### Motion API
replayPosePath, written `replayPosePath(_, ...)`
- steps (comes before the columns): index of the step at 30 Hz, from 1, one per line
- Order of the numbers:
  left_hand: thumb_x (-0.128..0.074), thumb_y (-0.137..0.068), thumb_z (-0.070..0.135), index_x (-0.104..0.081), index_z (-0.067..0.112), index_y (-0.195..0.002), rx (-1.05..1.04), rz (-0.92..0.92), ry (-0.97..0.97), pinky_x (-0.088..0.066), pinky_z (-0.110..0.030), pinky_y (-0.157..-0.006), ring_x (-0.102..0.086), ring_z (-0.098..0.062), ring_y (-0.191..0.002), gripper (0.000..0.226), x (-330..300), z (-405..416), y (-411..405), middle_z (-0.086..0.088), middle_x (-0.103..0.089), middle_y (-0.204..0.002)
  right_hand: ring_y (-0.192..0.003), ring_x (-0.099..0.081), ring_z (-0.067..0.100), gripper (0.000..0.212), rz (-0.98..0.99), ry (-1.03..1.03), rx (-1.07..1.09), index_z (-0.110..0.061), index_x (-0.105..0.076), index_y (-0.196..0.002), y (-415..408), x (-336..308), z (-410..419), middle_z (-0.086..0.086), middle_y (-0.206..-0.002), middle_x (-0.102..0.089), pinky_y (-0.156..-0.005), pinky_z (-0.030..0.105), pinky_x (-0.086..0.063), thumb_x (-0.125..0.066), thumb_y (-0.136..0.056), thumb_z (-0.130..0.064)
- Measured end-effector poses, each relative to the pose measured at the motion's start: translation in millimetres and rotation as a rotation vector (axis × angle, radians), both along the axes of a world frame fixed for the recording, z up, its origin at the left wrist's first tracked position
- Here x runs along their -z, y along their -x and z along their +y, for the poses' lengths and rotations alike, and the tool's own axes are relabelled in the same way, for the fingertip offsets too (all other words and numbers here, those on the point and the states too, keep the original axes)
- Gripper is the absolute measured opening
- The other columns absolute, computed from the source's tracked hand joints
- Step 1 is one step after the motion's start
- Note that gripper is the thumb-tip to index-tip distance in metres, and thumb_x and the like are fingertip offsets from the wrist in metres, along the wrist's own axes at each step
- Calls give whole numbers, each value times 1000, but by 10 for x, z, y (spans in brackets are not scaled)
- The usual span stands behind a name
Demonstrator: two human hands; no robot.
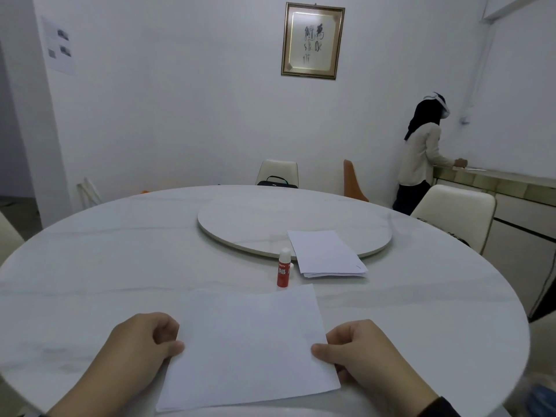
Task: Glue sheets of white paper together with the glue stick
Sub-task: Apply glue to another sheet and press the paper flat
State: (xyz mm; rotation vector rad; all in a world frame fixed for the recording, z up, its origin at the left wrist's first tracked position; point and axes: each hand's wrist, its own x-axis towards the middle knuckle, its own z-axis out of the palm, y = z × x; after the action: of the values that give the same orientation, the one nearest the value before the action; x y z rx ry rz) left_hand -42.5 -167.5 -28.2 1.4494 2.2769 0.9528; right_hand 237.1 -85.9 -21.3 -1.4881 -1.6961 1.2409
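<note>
A white sheet of paper [249, 344] lies on the round white table [105, 266] right in front of me. My left hand [141, 347] pinches its left edge with the thumb on top. My right hand [358, 350] pinches the right edge the same way. Just beyond the sheet's far edge a red glue stick [283, 270] with a white cap stands upright. To its right rests a small stack of white sheets [326, 254], partly lying on the turntable.
A round white turntable [270, 218] sits in the table's middle. Cream chairs [457, 206] and an orange chair [352, 180] stand around the far side; a black bag [276, 182] sits on one. A person [421, 155] stands at a counter on the far right.
</note>
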Motion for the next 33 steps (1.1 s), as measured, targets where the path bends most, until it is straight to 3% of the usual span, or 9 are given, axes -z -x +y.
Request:
replayPosePath(3,-76,-73,13,-63,19,-63,7,13,9,-35,-20,-55,-54,-11,-61,17,1,-13,-4,3,-61,-60,-57,-66,23,28,2,0,-5,-13,-65,-48,-8,9,-3,11,-66,-73,-51,25,-50,-78,-73,-15)
replayPosePath(9,-76,-73,15,-64,20,-64,14,38,20,-36,-20,-55,-57,-11,-63,16,8,-34,-2,2,-63,-63,-57,-66,20,15,-9,-6,-9,-10,-70,-62,-3,12,-20,14,-74,-76,-54,26,-52,-77,-74,-17)
replayPosePath(21,-79,-68,15,-66,28,-61,29,51,-12,-36,-14,-56,-60,-1,-64,20,45,-79,-38,9,-67,-60,-54,-64,17,16,-8,-5,-9,-11,-69,-62,-8,27,-9,9,-67,-74,-49,21,-48,-77,-74,-17)
replayPosePath(27,-78,-69,14,-66,31,-63,33,72,-21,-38,-13,-58,-61,-1,-66,21,85,-87,-56,9,-68,-62,-50,-61,14,19,-9,7,7,-1,-70,-74,-8,30,-4,9,-67,-72,-47,19,-46,-78,-74,-17)
replayPosePath(33,-77,-70,14,-66,30,-66,29,76,-23,-38,-13,-59,-60,0,-69,20,105,-81,-53,9,-68,-65,-40,-56,7,16,-28,-26,-2,-11,-69,-65,-12,39,-10,-3,-53,-67,-43,15,-42,-78,-74,-20)
